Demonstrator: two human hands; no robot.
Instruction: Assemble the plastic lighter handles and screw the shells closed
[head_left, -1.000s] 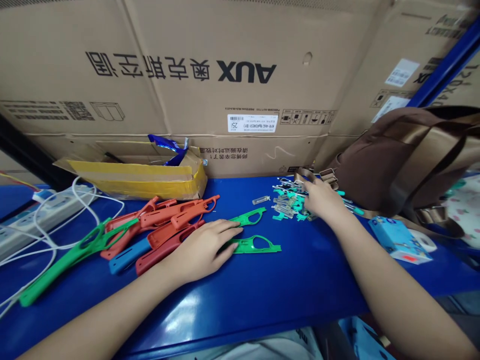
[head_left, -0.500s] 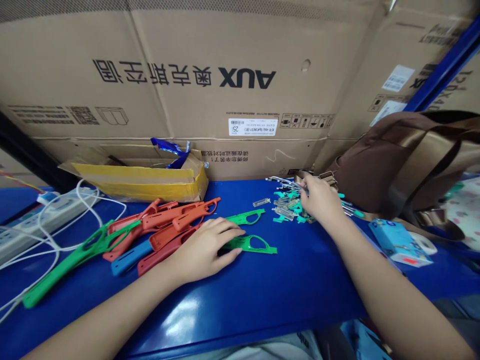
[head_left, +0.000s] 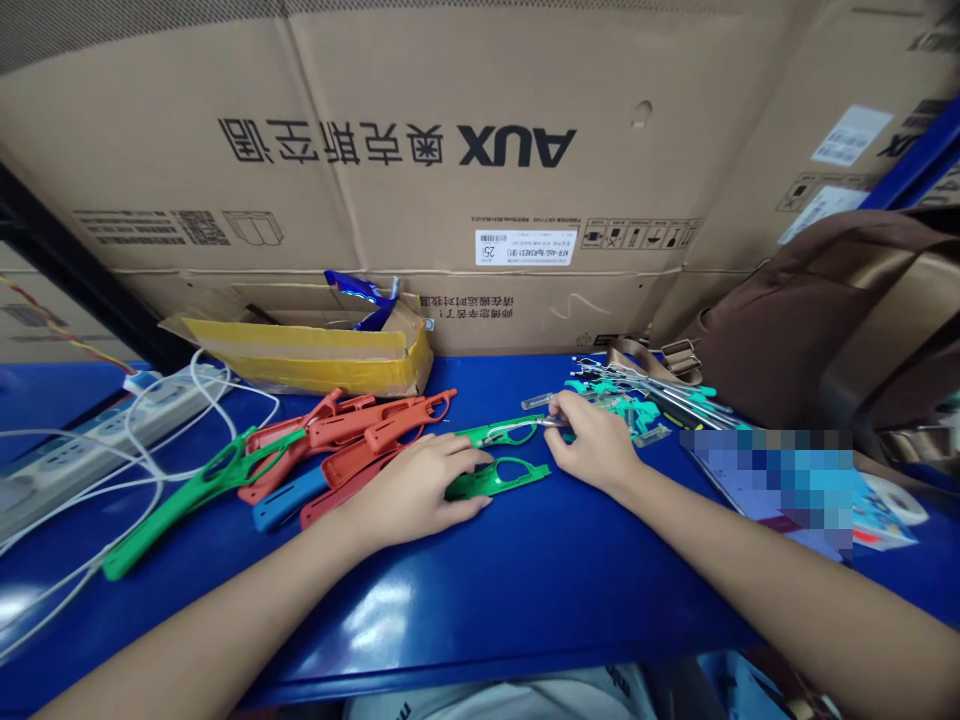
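My left hand lies over the handle ends of two green plastic lighter casing halves. Its thumb and index finger rest along both sides of the nearer green casing half, whose ringed end sticks out. Just beyond lies the farther green casing half, also partly under my fingers. Between thumb and index finger, my right hand pinches a thin metal rod with a white wire, held over the farther casing half. Behind that hand is a pile of clear tanks and teal parts, partly hidden.
Orange casing halves, a blue one and a green one lie at left. Behind are a power strip with white cables and a yellow-taped box. More metal rods and a brown bag are at right.
My right hand has come from the rod pile toward the left, bringing a metal rod over the farther green casing half. My left hand stays on the green casing halves. The view has shifted slightly.
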